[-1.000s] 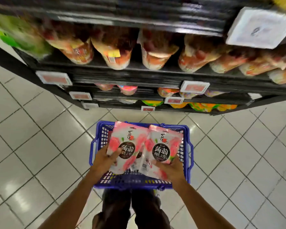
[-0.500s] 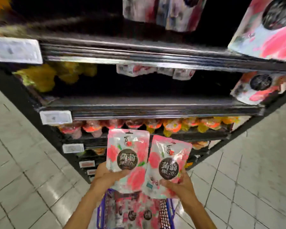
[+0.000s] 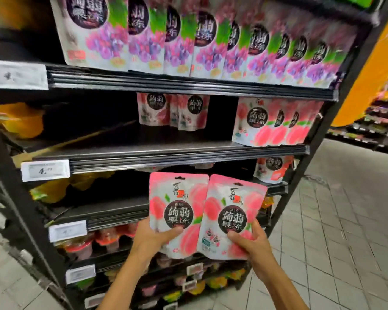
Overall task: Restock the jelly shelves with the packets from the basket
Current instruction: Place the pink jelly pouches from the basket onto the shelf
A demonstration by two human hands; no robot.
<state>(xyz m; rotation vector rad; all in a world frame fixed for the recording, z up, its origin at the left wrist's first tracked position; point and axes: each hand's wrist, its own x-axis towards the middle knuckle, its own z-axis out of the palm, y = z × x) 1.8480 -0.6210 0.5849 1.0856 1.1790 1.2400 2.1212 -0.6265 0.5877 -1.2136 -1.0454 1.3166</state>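
So, left hand (image 3: 154, 237): low in the view at 6 o'clock, thumb across the front and fingers curled behind, gripping the bottom of the left packet (image 3: 177, 211).
Right hand (image 3: 253, 242): just toward 3 o'clock of the left one, thumb on the front and fingers wrapped round the lower corner of the right packet (image 3: 231, 218), holding it firmly.
Packets: two pink peach jelly pouches, upright and facing the camera, inner edges overlapping slightly. Each rises toward 12 o'clock from its hand (more may be stacked behind, I cannot tell).
Basket: out of view, so what remains in it can't be told.
Middle shelf (image 3: 166, 151): at 12 o'clock above the packets, its front mostly bare.
Back pouches (image 3: 173, 111): a few peach ones standing deep on that shelf.
Peach row (image 3: 271, 121): matching pouches at 2 o'clock, up at the shelf's front.
Grape pouches (image 3: 211, 41): farthest, on the shelf above, packed edge to edge.
Progress: mid-task, by my judgement. This pair is lifted but not yet shelved, and the bare stretch wants filling.
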